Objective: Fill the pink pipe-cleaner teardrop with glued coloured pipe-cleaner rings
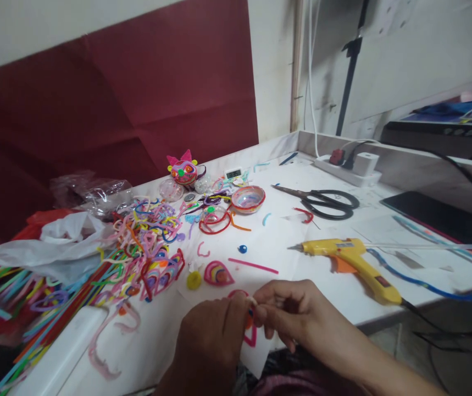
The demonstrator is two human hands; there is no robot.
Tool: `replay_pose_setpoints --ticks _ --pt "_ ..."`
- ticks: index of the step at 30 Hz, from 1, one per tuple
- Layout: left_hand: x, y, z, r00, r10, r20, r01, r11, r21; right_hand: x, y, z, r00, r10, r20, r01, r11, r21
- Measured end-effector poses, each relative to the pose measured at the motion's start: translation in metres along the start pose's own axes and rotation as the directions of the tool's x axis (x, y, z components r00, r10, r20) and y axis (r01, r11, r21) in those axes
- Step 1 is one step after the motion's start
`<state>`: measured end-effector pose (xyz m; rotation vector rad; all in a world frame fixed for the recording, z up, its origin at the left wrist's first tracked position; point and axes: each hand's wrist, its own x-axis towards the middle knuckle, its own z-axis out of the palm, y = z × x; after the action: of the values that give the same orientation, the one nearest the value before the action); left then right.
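Observation:
Both hands meet at the near edge of the white table [326, 286]. My left hand [209, 344] and my right hand [291, 311] are closed in pinches on a small bent pipe-cleaner shape [251, 334], pink and orange, mostly hidden by the fingers. Just beyond my fingers lie a pink teardrop-shaped pipe-cleaner piece [218, 273], a yellow pompom [193, 280] and a straight pink pipe-cleaner length [253, 265].
A yellow glue gun [355, 264] lies to the right, black scissors [322, 201] behind it. A heap of coloured pipe-cleaner pieces [149, 242] and plastic bags [54, 242] fill the left. A small bowl [248, 198], a decorated ball [183, 169] and a power strip [349, 168] sit farther back.

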<state>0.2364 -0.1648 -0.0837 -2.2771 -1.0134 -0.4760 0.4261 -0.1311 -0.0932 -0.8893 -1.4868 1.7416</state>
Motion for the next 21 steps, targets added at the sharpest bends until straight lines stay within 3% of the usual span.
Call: replay_pose_setpoints --ticks 12,21 --pt "0.01 0.008 -0.007 0.994 0.096 -0.048 -0.096 0.995 0.003 -0.004 0.01 0.001 0.996 0.063 -0.062 -0.063 0.998 0.003" --pt "0.014 0.011 -0.014 0.99 0.133 -0.049 -0.135 0.99 -0.038 -0.011 0.015 0.004 0.992 -0.035 -0.121 0.02 0.993 -0.119"
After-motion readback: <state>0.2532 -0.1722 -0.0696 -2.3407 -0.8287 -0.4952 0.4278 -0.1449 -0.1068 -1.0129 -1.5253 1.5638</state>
